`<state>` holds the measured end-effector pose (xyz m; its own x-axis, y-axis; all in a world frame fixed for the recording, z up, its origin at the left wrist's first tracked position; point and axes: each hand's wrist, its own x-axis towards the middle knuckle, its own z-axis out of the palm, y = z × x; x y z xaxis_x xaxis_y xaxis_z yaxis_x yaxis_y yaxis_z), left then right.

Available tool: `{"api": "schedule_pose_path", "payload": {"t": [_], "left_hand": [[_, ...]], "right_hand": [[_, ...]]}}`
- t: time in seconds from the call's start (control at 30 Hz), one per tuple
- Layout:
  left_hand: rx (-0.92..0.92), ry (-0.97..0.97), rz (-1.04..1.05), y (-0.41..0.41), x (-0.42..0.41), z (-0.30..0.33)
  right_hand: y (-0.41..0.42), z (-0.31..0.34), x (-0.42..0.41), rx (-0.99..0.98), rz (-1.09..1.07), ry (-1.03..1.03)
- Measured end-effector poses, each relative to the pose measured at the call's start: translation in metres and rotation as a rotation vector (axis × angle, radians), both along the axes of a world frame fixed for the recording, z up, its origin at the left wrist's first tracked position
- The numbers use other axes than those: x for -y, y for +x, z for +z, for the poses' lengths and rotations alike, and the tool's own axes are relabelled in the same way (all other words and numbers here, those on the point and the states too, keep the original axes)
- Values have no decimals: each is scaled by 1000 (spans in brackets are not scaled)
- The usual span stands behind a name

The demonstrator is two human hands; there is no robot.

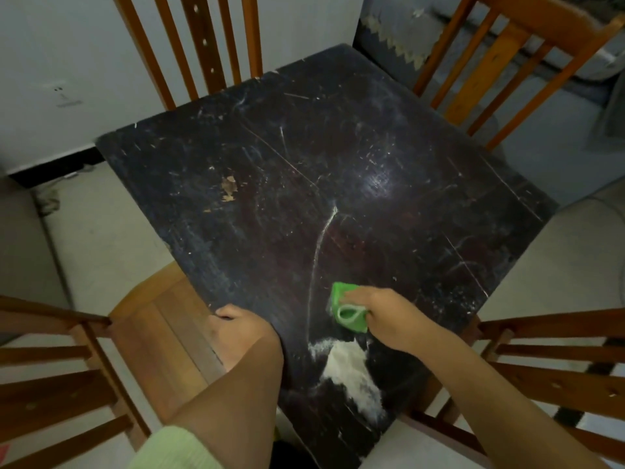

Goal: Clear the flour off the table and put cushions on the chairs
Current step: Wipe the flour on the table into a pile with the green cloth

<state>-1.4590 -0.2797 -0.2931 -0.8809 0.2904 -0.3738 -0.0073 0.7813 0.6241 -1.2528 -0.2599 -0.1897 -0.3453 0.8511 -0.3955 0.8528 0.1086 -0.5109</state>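
A dark, scratched square table [304,170] fills the middle of the view. A heap of white flour [350,370] lies near its front corner, and a thin flour streak [319,245] runs away from it across the top. My right hand [385,314] grips a green cloth [346,308] pressed on the table just above the heap. My left hand [236,333] rests at the table's near left edge with fingers curled over it. No cushions are in view.
Four wooden slat-back chairs surround the table: back left [199,45], back right [507,62], front left [84,360] with a bare seat, front right [554,370]. Pale floor tiles lie around. A covered sofa [416,32] stands at the back right.
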Motion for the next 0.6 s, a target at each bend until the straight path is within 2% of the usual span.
{"api": "schedule_pose_path", "payload": {"t": [0.07, 0.17, 0.27, 0.33, 0.43, 0.6], "left_hand": [[-86, 46, 3, 6, -3, 8], [-210, 82, 39, 12, -6, 16], [-27, 51, 72, 7, -4, 5], [-79, 113, 63, 8, -7, 2], [-222, 139, 86, 10, -8, 4], [-166, 64, 58, 8, -5, 2]], "right_hand": [[5, 0, -9, -29, -11, -52], [14, 7, -62, -260, -318, 59], [21, -3, -136, -206, -503, 229], [11, -16, -172, -119, -464, 233], [-23, -37, -179, -11, -210, 186], [-54, -38, -84, -3, 110, 54]]}}
